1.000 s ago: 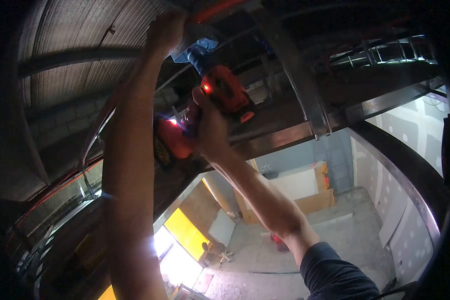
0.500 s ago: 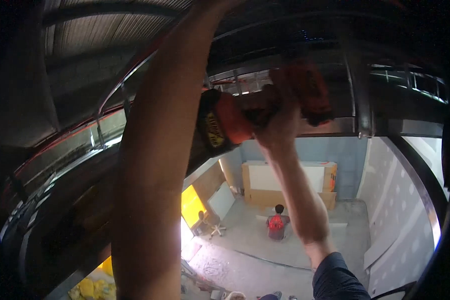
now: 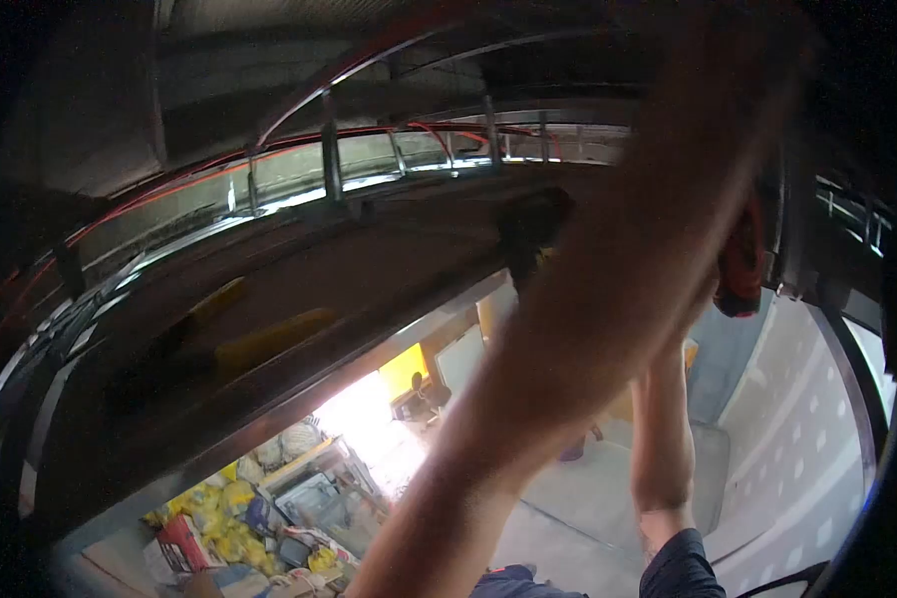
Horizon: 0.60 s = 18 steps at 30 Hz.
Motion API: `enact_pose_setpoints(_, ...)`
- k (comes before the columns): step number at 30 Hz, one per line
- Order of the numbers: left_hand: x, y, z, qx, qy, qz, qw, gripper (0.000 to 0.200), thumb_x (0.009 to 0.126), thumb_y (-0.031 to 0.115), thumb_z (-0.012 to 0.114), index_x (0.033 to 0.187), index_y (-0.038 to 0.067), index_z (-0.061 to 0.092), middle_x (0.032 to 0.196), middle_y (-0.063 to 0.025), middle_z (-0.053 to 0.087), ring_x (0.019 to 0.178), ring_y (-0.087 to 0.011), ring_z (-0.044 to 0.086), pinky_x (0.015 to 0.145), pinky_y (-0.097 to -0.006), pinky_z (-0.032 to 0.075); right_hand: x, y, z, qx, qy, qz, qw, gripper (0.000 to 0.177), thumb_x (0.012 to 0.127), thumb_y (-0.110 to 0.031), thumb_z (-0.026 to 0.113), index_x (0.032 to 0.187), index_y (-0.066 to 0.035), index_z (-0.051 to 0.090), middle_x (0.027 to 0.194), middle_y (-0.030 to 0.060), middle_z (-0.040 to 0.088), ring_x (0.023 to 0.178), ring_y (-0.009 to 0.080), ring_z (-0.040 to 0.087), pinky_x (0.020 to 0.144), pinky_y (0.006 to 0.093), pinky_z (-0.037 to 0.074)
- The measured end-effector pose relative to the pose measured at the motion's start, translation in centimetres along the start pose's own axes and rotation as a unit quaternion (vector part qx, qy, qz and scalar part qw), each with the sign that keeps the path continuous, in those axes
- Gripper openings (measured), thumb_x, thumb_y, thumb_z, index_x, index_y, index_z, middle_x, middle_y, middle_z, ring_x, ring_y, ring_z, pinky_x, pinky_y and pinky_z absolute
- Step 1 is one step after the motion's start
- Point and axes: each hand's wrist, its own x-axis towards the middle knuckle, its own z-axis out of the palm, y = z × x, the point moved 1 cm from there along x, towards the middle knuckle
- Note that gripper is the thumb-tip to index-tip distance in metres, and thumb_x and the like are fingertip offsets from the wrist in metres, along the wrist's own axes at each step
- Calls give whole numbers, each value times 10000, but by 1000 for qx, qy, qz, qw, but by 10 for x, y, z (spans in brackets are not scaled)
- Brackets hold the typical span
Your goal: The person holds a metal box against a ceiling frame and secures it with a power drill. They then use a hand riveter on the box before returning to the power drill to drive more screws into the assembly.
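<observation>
My left forearm (image 3: 588, 309) slants across the middle toward the dark upper right; its hand is out of sight there. Behind it rises my right forearm (image 3: 663, 439), in a dark sleeve (image 3: 683, 568). A red-and-black cordless power tool (image 3: 740, 264) shows beside the left forearm, its lower end peeking out on the right. The tool's dark front end (image 3: 533, 224) emerges on the other side. My right hand is at the tool's grip, but my left forearm covers its fingers. The exact kind of tool cannot be made out.
A long dark beam (image 3: 389, 329) runs diagonally below the roof framing. Far down lie yellow bags (image 3: 229, 508) and piled materials. A patched wall panel (image 3: 797, 439) stands at right. Another person is mostly hidden behind my left forearm.
The view has swung left, so the tool and right arm appear farther right. My left forearm now leans across the picture and covers most of the tool and my right hand.
</observation>
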Motion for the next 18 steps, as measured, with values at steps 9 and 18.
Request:
enact_pose_setpoints(9,-222,123,-136,-236,-22,4,971,311,969,107,521,1221,-7,662,1292,-255,620,1259,-407,573,1029,-542,483,-19,-15,42,2,-10,44,999,177,1016,-244,560,1071,-84,612,635,-49,430,559,73,382,489,259,334)
enact_pose_setpoints(18,-499,109,-203,-178,-338,-284,880,376,936,213,678,1275,59,626,1357,-176,588,1320,-342,519,1128,-453,408,10,-24,99,-97,-52,14,994,221,1019,-247,540,1098,-73,650,617,-49,391,531,71,341,475,261,280)
